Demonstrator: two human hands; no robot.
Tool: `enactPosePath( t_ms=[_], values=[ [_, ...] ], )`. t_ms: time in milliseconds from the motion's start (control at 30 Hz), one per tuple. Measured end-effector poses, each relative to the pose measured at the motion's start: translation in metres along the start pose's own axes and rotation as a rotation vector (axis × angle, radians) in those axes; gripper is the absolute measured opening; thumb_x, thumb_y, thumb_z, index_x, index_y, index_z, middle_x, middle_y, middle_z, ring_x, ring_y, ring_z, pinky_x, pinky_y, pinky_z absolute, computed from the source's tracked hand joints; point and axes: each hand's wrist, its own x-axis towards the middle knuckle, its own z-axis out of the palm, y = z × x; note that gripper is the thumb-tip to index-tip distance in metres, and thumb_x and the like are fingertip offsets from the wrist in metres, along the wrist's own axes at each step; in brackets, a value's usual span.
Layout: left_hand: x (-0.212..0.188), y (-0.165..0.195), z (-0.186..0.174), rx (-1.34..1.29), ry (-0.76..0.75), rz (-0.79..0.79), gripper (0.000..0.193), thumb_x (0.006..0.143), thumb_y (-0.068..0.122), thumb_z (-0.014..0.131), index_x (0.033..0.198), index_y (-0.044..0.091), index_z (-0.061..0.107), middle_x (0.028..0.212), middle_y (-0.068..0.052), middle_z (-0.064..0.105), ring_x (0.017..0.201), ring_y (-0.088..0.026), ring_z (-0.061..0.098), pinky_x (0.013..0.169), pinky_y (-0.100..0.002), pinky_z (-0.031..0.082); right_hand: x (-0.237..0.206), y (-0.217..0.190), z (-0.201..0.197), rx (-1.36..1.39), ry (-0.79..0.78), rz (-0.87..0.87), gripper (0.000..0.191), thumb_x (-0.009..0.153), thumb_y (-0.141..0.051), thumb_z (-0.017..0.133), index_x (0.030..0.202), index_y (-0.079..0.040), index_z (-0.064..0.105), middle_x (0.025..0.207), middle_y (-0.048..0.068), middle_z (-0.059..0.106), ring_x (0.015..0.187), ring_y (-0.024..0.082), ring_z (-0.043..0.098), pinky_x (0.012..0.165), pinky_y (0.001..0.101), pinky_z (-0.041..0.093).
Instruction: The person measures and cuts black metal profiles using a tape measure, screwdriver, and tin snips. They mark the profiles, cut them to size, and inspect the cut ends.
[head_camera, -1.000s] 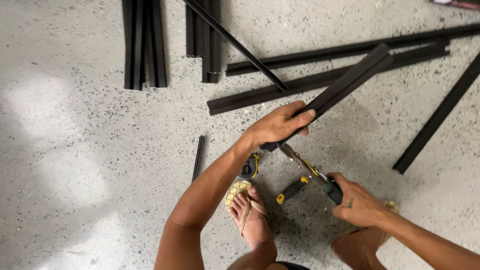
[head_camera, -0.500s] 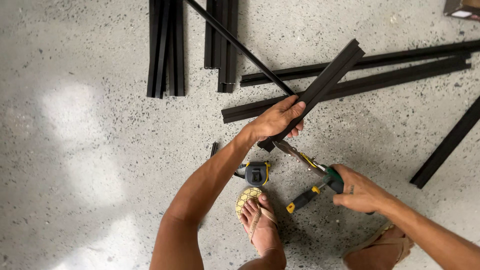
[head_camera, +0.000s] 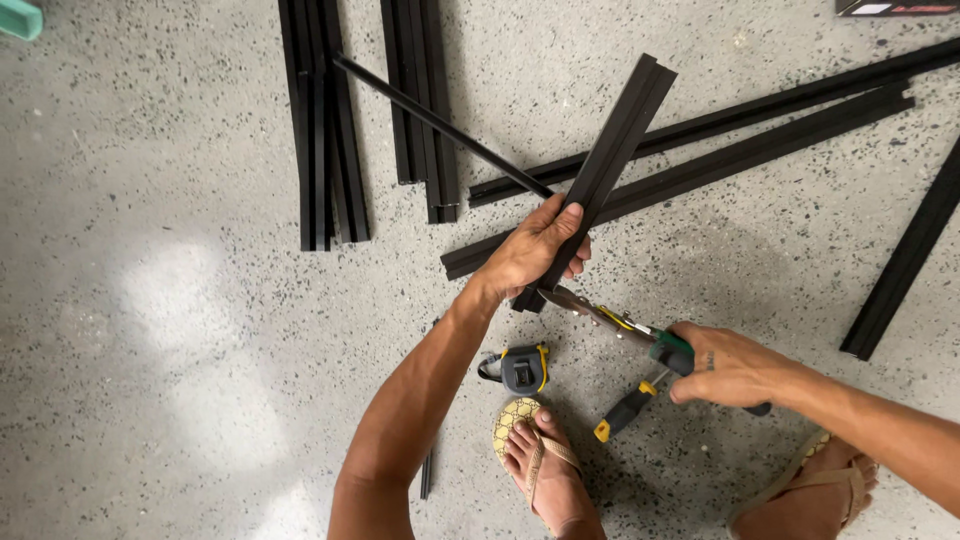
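A short black channel strip (head_camera: 610, 150) is held off the floor, tilted up and away from the person, its lower end inside the grip of the left hand (head_camera: 532, 252), whose fingers are wrapped tight around it with the thumb laid along its upper face. Just below that grip, the blades of a pair of snips (head_camera: 612, 322) meet the strip's lower end; how far the blades are shut cannot be told. The right hand (head_camera: 728, 366) is pressed around one green handle, while the other handle, black with a yellow tip, hangs free beneath the grip. Beside the left forearm, below the left grip, a tape measure (head_camera: 522, 368) lies on the speckled floor (head_camera: 180, 330), close to a sandalled foot (head_camera: 540, 468). Beyond the left grip, long black strips (head_camera: 760, 135) lie flat, and two bundles of strips (head_camera: 322, 130) rest farther off.
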Motion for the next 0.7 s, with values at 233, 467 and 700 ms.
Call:
enactPosePath(
  t_ms=[233, 467, 700],
  values=[
    [0.007, 0.016, 0.007, 0.035, -0.057, 0.068, 0.054, 0.100, 0.057, 0.046, 0.121, 0.007, 0.054, 0.081, -0.007, 0.066, 0.070, -0.016, 0.068, 0.062, -0.030, 0.060, -0.004, 0.006, -0.008, -0.045, -0.040, 0.085, 0.076, 0.065, -0.019, 0.074, 0.137, -0.008, 0.050, 0.095, 0.016, 0.068, 0.077, 0.028, 0.068, 0.067, 0.0481, 0.051],
    [0.016, 0.021, 0.020, -0.030, -0.107, 0.033, 0.051, 0.102, 0.055, 0.046, 0.115, 0.006, 0.054, 0.080, -0.006, 0.066, 0.068, -0.015, 0.067, 0.061, -0.030, 0.060, -0.006, 0.028, 0.001, -0.070, 0.035, -0.021, 0.063, 0.069, -0.018, 0.072, 0.125, -0.003, 0.049, 0.074, 0.013, 0.065, 0.064, 0.027, 0.065, 0.062, 0.0466, 0.048],
    [0.020, 0.019, 0.024, -0.057, -0.125, 0.018, 0.048, 0.102, 0.053, 0.045, 0.115, 0.008, 0.054, 0.078, -0.005, 0.065, 0.065, -0.013, 0.065, 0.060, -0.029, 0.058, -0.012, 0.031, 0.002, -0.013, 0.037, 0.009, 0.058, 0.066, -0.018, 0.075, 0.118, -0.003, 0.055, 0.070, 0.014, 0.067, 0.064, 0.029, 0.067, 0.062, 0.0459, 0.051]
  ],
)
